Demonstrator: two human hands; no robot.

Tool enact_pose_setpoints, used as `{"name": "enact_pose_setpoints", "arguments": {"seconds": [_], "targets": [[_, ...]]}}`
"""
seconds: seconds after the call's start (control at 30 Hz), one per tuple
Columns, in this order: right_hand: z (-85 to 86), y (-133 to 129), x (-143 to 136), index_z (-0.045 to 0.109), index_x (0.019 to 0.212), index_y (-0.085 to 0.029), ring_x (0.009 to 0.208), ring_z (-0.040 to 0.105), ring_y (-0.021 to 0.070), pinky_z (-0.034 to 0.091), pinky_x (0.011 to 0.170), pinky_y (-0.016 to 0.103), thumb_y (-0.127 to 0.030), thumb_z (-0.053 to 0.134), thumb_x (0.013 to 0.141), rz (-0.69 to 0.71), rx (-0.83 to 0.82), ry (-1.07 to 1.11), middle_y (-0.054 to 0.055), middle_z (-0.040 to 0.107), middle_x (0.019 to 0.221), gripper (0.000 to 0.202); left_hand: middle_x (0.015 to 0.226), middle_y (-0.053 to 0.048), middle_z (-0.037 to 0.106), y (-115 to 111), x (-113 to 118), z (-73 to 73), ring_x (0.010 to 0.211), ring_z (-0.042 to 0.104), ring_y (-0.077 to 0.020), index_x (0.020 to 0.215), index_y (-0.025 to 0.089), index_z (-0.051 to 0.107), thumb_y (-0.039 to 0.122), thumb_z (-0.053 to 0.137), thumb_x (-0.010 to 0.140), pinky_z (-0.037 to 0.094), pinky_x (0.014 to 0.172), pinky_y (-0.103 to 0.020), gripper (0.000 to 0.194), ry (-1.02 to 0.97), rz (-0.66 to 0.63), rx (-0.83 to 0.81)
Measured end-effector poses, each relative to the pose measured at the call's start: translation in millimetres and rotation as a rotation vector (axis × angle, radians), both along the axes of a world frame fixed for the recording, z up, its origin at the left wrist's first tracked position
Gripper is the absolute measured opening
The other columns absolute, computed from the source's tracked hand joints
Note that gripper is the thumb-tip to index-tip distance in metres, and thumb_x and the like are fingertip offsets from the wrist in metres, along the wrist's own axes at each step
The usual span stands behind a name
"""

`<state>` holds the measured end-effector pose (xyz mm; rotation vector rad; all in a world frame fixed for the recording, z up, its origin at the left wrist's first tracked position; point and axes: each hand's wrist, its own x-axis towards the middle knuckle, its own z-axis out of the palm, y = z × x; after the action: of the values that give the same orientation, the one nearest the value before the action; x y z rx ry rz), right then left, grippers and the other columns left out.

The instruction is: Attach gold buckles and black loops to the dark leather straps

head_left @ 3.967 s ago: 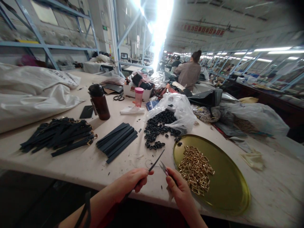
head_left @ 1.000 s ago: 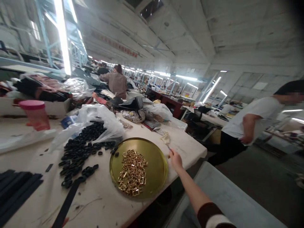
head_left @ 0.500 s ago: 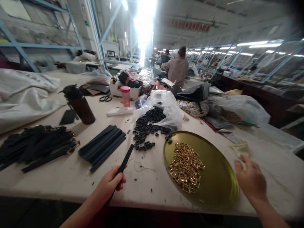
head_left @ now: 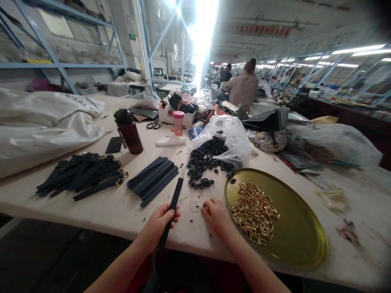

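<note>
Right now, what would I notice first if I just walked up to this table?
Probably the shiny gold tray on the right with its heap of gold buckles. Beside it, black rings spill from a plastic bag. Up front, the left hand grips a black strap, and the right hand rests on the table.

black strap (head_left: 171, 211) lower end hidden by left hand (head_left: 159, 226), right fingers' (head_left: 207, 207) grip unclear

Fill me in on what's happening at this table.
A person at a worktable grips a black strap in the left hand, its end pointing up. The right hand rests on the table beside a thin thread loop, left of a gold tray of brass buckles. Black rings and stacked straps lie beyond.
</note>
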<state>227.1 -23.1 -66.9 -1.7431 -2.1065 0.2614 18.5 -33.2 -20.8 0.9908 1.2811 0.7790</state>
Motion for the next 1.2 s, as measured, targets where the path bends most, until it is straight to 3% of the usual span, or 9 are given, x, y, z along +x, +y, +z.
{"name": "enact_pose_setpoints", "arguments": {"seconds": [0.2,0.3,0.47,0.6,0.77,0.9,1.0,1.1,1.2], "targets": [[-4.2,-37,-15,0.059,0.068,-0.019,0.074,0.054,0.0175,0.042,0.067,0.027,-0.013,0.05,0.08,0.105,-0.031,0.015,0.004,0.059,0.074,0.015,0.086,-0.005,0.06,0,-4,11.9,0.072,0.055,-0.0124,0.094,0.012,0.059,0.031,0.055,0.075,0.042,0.058,-0.021,0.027,-0.114,0.068,-0.026],[-6.7,-54,-5,0.06,0.075,-0.019,0.075,0.055,0.018,0.044,0.068,0.028,-0.017,0.044,0.084,0.099,0.009,0.124,0.005,0.061,0.076,0.018,0.083,-0.005,0.061,1,-11,6.1,0.072,0.057,-0.0138,0.096,0.012,0.058,0.031,0.051,0.077,0.043,0.058,-0.021,0.028,-0.052,0.049,0.019],[-13.6,-23,4,0.055,0.112,-0.013,0.107,0.052,0.0237,0.041,0.091,0.04,-0.027,0.039,0.088,0.022,0.095,0.187,0.014,0.058,0.113,0.032,0.093,-0.01,0.064,13,-17,-17.4,0.084,0.06,-0.0205,0.099,0.013,0.058,0.027,0.038,0.085,0.047,0.071,-0.031,0.028,0.41,-0.191,0.415],[-15.1,4,-19,0.054,0.117,-0.013,0.113,0.048,0.0271,0.038,0.095,0.045,-0.034,0.049,0.083,0.095,0.072,0.172,0.017,0.053,0.122,0.04,0.112,-0.013,0.059,27,-24,-26.9,0.104,0.054,-0.0231,0.116,0.012,0.052,0.015,0.036,0.085,0.04,0.091,-0.036,0.035,0.899,-0.252,0.711],[1.9,-41,-27,0.052,0.12,-0.019,0.113,0.048,0.025,0.037,0.097,0.043,-0.035,0.053,0.081,0.294,0.003,0.253,0.012,0.056,0.121,0.043,0.121,-0.015,0.055,15,-21,-36.8,0.112,0.05,-0.0249,0.117,0.013,0.053,0.014,0.035,0.086,0.039,0.095,-0.039,0.036,1.023,-0.347,0.93],[7.0,-115,-11,0.054,0.119,-0.022,0.114,0.048,0.0253,0.038,0.097,0.043,-0.034,0.048,0.084,0.031,-0.017,0.592,0.011,0.054,0.123,0.038,0.132,-0.014,0.045,1,-3,-52.0,0.121,0.041,-0.0261,0.124,0.014,0.047,0.035,0.043,0.086,0.034,0.1,-0.041,0.043,0.915,-0.554,0.999],[-10.0,-158,-5,0.064,0.1,-0.019,0.097,0.061,0.0244,0.047,0.085,0.042,-0.041,0.035,0.089,-0.196,-0.369,1.095,0.013,0.065,0.104,0.038,0.138,-0.017,0.036,-1,19,-57.8,0.128,0.029,-0.0297,0.13,0.012,0.039,0.05,0.049,0.079,0.026,0.104,-0.046,0.064,0.923,-0.641,0.98],[-36.8,-170,-6,0.064,0.099,-0.015,0.09,0.065,0.024,0.05,0.079,0.043,-0.046,0.028,0.09,-0.352,-0.711,1.513,0.016,0.067,0.1,0.048,0.139,-0.016,0.035,-11,50,-58.2,0.129,0.027,-0.0269,0.131,0.012,0.036,0.048,0.046,0.081,0.025,0.105,-0.044,0.062,0.893,-0.711,0.97],[-54.6,-153,-5,0.063,0.099,-0.016,0.088,0.065,0.0218,0.05,0.076,0.042,-0.043,0.029,0.091,-0.299,-0.561,1.494,0.013,0.068,0.097,0.044,0.135,-0.012,0.042,-40,79,-57.5,0.126,0.035,-0.0236,0.13,0.014,0.038,0.035,0.044,0.085,0.029,0.103,-0.04,0.05,0.777,-0.77,0.981]]}}
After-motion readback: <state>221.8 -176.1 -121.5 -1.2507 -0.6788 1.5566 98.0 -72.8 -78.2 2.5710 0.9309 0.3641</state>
